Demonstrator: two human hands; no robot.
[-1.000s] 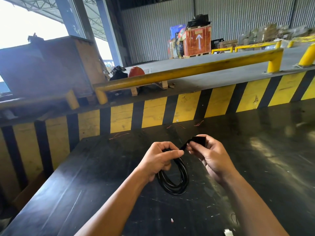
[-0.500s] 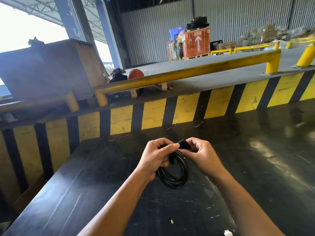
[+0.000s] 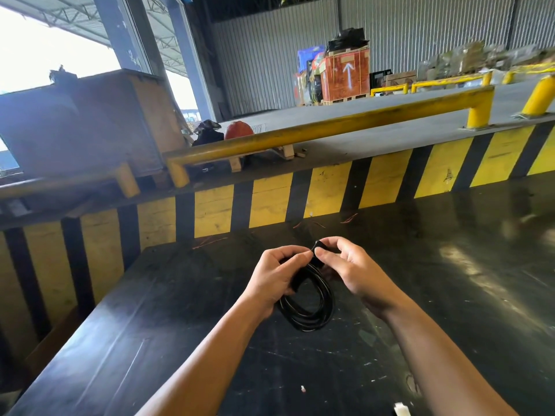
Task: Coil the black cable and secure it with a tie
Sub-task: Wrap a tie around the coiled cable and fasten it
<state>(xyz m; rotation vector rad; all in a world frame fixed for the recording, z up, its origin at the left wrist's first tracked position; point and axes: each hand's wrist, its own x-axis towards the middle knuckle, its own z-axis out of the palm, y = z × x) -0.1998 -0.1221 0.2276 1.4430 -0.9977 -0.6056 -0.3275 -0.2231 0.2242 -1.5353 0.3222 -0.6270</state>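
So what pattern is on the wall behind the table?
Yellow and black vertical stripes on the wall, clearest in the head view.

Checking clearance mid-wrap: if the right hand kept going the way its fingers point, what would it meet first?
Probably the left hand: the right hand points left across the black cable coil, fingertips nearly touching at the tie.

The coiled cable (image 3: 312, 307) is hanging between the left hand (image 3: 274, 279) and the right hand (image 3: 353, 270), above the table (image 3: 450, 295). A railing (image 3: 315, 129) is running behind the table, with a crate (image 3: 345, 75) standing far behind it.
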